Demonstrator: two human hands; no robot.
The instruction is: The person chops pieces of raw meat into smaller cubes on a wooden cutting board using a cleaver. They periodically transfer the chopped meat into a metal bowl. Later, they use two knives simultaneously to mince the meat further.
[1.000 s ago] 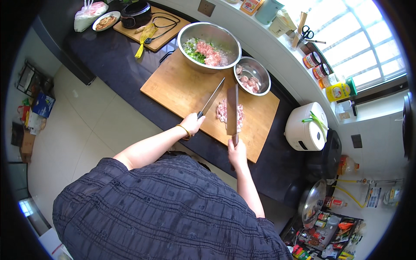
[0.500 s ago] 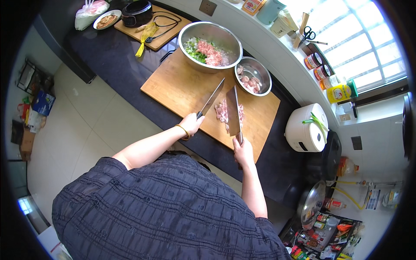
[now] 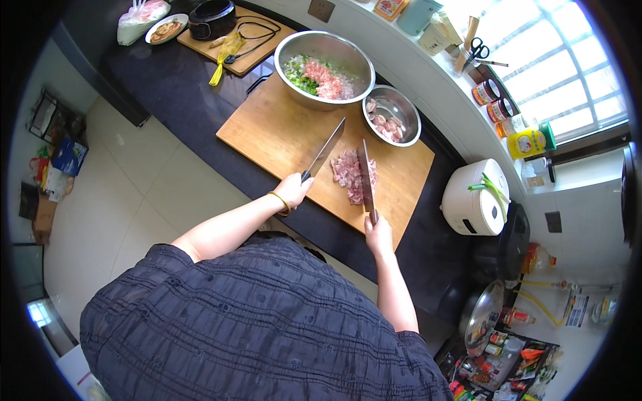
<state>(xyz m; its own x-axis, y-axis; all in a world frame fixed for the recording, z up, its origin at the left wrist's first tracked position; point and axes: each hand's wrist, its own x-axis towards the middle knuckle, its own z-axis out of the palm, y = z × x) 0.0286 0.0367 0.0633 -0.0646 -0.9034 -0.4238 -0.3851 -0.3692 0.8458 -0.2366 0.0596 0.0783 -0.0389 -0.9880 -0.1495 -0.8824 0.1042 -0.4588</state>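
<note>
My left hand point(image 3: 292, 190) is closed round the black handle of a kitchen knife point(image 3: 327, 148), whose blade points away over the wooden cutting board point(image 3: 267, 120). In my closed right hand point(image 3: 378, 235) is a cleaver point(image 3: 366, 177), its blade edge-down in a patch of chopped pink meat point(image 3: 347, 175). The left knife lies apart from the meat, to its left. At the board's far edge a large steel bowl point(image 3: 324, 39) holds minced meat and chopped greens. Beside it, a smaller steel bowl point(image 3: 412, 120) contains pieces of raw meat.
A white rice cooker point(image 3: 470, 198) with green onion on its lid stands to the right. On the far left are a second board point(image 3: 281, 40) with a black appliance point(image 3: 212, 21) and a plate of food point(image 3: 166, 29). Jars point(image 3: 485, 92) line the windowsill.
The cleaver has turned from showing its flat side to a more upright blade and moved slightly right, exposing more meat. My left hand has barely moved.
</note>
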